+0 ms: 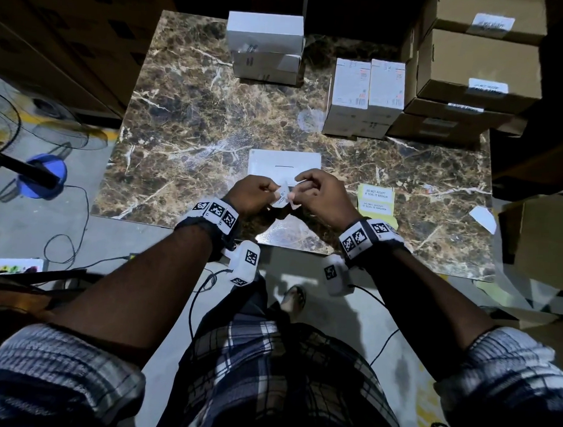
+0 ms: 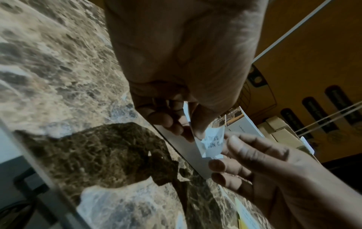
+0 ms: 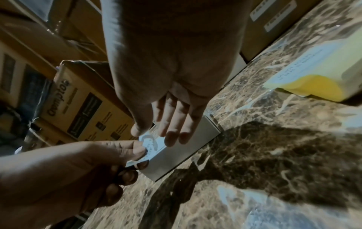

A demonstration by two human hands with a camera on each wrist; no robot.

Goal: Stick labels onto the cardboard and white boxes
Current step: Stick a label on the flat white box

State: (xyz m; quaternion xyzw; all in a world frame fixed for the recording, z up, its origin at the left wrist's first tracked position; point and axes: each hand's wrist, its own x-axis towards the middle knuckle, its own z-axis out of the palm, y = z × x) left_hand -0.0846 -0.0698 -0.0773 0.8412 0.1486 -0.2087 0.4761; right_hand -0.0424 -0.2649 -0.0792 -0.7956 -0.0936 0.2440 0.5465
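A flat white box lies on the marble table just beyond my hands. Both hands meet above the table's near edge over a small white label with black print. My left hand pinches the label between thumb and curled fingers. My right hand pinches its other end with thumb and forefinger, the other fingers straighter. The label is bent and held just above the white box. A yellow sheet of labels lies to the right of my right hand.
White boxes stand stacked at the back centre and back right. Labelled cardboard boxes are piled at the far right. A white paper scrap lies near the table's right edge. A fan and cables sit on the floor at left.
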